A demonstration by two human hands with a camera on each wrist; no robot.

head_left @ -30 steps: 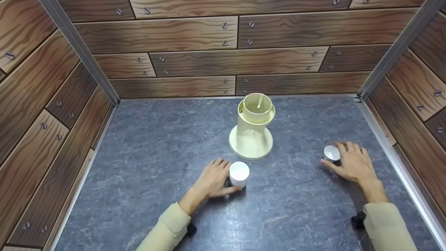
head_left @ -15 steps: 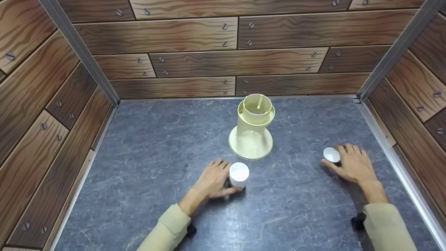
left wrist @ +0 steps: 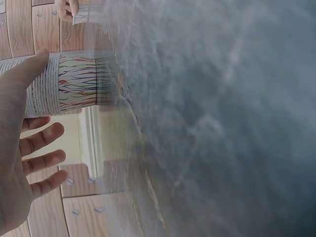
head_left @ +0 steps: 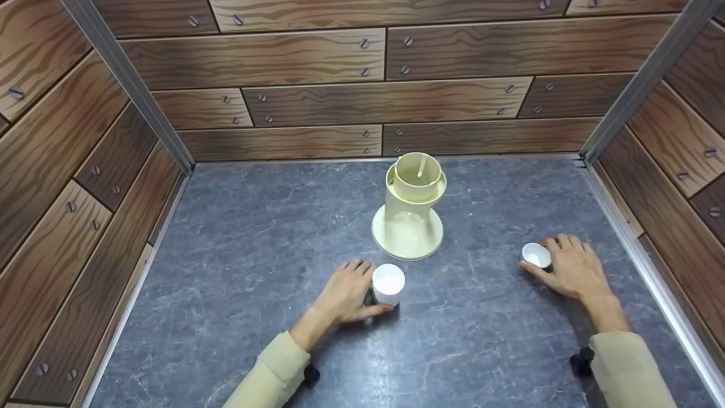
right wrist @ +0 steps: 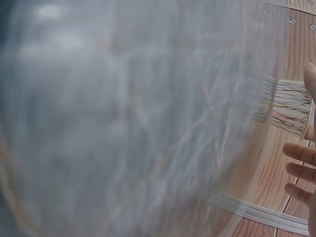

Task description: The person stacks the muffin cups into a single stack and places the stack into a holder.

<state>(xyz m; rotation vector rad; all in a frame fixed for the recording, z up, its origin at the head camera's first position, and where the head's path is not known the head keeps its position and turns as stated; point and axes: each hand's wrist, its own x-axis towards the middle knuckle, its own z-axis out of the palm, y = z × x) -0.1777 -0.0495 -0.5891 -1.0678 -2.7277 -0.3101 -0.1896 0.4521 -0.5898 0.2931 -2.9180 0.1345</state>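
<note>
My left hand [head_left: 346, 292] holds a stack of paper cups [head_left: 388, 285] between thumb and forefinger. In the left wrist view, the stack [left wrist: 47, 91] shows many white ridged rims above a pattern of coloured lines. The other fingers of that hand are loosely extended, apart from the stack. On the right, my right hand [head_left: 575, 269] holds a single paper cup [head_left: 536, 256], mouth up, between thumb and fingers. The same coloured lines cover this cup [right wrist: 292, 106] in the right wrist view, where the hand is partly cut off.
A cream plastic stand [head_left: 408, 226] with a round base and an open cylinder on top is behind and between the hands. Wood-patterned walls [head_left: 317, 105] border the grey marbled tabletop [head_left: 255, 226] at the back and sides.
The cup in my right hand has shifted slightly left and nearer, and its mouth has turned a little. My left hand and the stack have stayed in place.
</note>
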